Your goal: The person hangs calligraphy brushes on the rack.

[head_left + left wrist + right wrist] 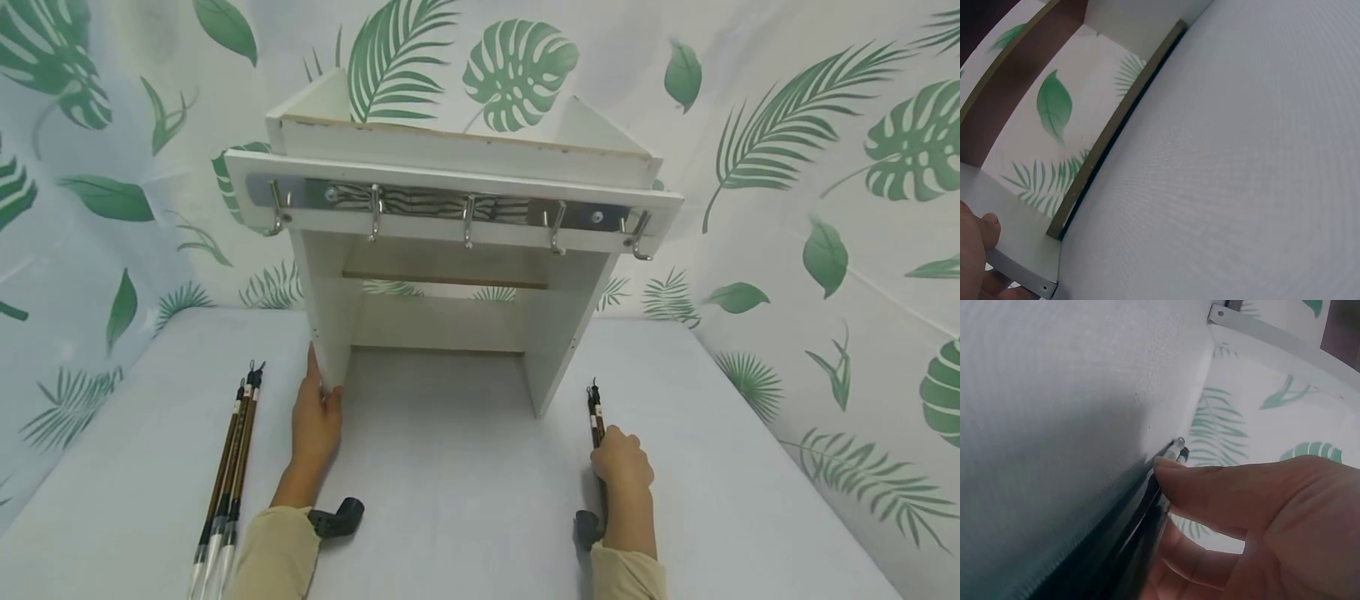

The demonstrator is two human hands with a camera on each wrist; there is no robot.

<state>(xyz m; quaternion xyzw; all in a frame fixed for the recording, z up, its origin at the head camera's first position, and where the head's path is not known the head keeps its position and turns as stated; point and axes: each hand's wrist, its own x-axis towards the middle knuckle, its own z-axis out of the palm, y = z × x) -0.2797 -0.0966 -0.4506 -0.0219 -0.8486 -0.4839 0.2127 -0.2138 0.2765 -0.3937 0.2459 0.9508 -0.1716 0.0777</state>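
Observation:
A white shelf rack (435,325) with a row of metal hooks (468,221) across its front stands on the table. My left hand (315,421) grips the lower front edge of its left side panel; in the left wrist view the thumb (990,231) lies on the panel's inner face, other fingers beyond the edge. To the right of the rack, my right hand (624,458) pinches calligraphy brushes (595,408) with dark brown handles and hanging loops, low over the cloth. Their lower ends are hidden behind the hand and wrist. The right wrist view shows the thumb (1172,472) pressed on the handles.
Several more calligraphy brushes (232,467) with clear-capped tips lie side by side left of my left forearm. White cloth (450,500) covers the table. A leaf-print curtain (817,250) hangs behind and along the sides. The rack's top has a raised white rim (465,143).

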